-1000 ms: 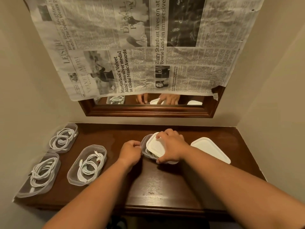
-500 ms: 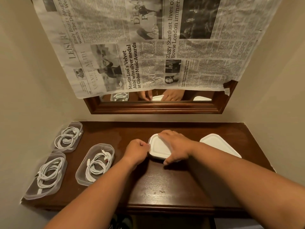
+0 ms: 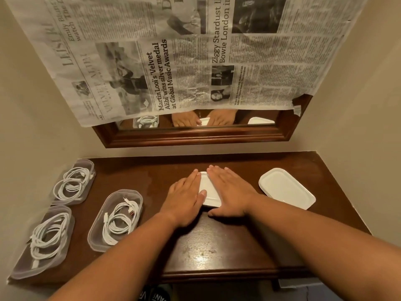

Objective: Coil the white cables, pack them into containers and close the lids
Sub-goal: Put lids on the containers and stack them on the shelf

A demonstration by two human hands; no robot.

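Flat and open, both palms press a white lid (image 3: 208, 192), the left hand (image 3: 184, 198) on its left edge and the right hand (image 3: 232, 192) on its right; nothing is grasped. Bare wooden table (image 3: 217, 246) lies nearer the person. Spare lids (image 3: 286, 187) sit right; three uncovered containers (image 3: 115, 220) holding coiled white cables (image 3: 121, 218) sit well left.

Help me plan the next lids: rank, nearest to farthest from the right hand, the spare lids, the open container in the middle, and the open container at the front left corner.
From the right hand:
1. Spare lids, just to its right.
2. Middle open container, left, beyond the left hand.
3. Front-left corner container, at the table's left edge.
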